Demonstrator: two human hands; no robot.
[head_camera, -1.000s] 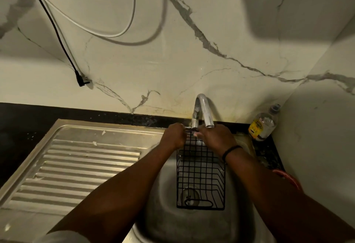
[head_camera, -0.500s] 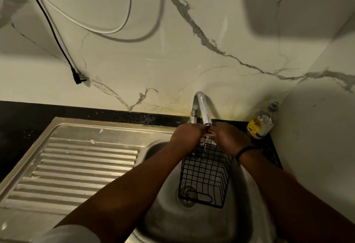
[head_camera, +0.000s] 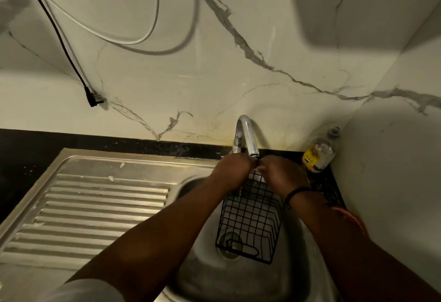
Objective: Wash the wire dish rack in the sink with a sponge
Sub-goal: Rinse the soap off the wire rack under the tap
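1. A steel sink (head_camera: 238,285) sits below a marble wall.
2. The black wire rack (head_camera: 250,225) stands tilted over the drain, at five o'clock from the tap (head_camera: 245,134).
3. The left hand (head_camera: 232,170) and right hand (head_camera: 282,174) both grip the rack's top edge.

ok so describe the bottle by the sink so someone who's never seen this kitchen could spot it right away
Start at the steel sink and follow the black counter strip behind it to the right, past the curved tap, into the corner where the two marble walls meet. The bottle stands there: clear plastic, grey cap, yellow label, the only container on the counter.
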